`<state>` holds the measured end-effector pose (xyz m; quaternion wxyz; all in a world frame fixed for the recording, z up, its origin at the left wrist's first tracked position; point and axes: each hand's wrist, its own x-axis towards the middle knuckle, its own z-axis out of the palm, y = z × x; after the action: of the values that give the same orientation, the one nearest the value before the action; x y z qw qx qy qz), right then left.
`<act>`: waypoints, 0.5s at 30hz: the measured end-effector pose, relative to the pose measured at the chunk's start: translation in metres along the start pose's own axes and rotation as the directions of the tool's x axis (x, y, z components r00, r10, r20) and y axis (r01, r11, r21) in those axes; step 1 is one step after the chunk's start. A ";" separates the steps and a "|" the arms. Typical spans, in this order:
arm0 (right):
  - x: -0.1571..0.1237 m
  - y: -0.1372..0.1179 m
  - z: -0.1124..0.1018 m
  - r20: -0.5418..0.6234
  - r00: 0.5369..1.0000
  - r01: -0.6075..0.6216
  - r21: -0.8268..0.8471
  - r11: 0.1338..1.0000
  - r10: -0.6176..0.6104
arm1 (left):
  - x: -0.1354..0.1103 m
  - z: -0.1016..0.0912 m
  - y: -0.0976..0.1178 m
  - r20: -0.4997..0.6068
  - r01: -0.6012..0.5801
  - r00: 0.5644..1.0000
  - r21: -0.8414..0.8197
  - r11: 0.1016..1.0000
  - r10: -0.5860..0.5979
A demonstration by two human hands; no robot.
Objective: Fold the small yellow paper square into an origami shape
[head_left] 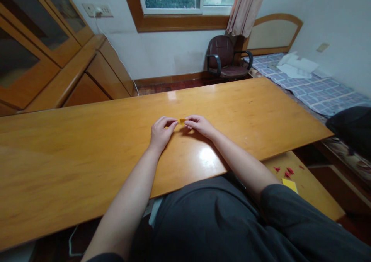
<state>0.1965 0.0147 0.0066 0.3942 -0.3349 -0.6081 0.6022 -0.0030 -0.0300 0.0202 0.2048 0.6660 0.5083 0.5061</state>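
Observation:
A small folded piece of yellow paper (181, 121) is held between my two hands, just above the middle of the wooden table (87, 150). My left hand (162, 130) pinches its left end between thumb and fingertips. On the opposite end, my right hand (199, 125) closes its thumb and fingers on the paper. The fingers cover both ends, and the paper is too small to make out its exact folds.
At my right, a lower wooden surface (315, 192) carries several small red folded-paper pieces (288, 174) and a yellow paper sheet (290, 185). Beyond the table stand a brown armchair (222, 55) and a bed (313, 88). Cabinets (95, 76) line the left side.

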 end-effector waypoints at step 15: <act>-0.003 0.004 0.001 -0.009 0.999 -0.048 -0.051 0.998 0.048 | 0.001 0.008 -0.014 0.312 0.378 0.905 -0.285 0.881 -0.288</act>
<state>0.1970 0.0116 0.0020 0.3732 -0.3617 -0.6136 0.5945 -0.0026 -0.0218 0.0058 0.4660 0.5830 0.4896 0.4508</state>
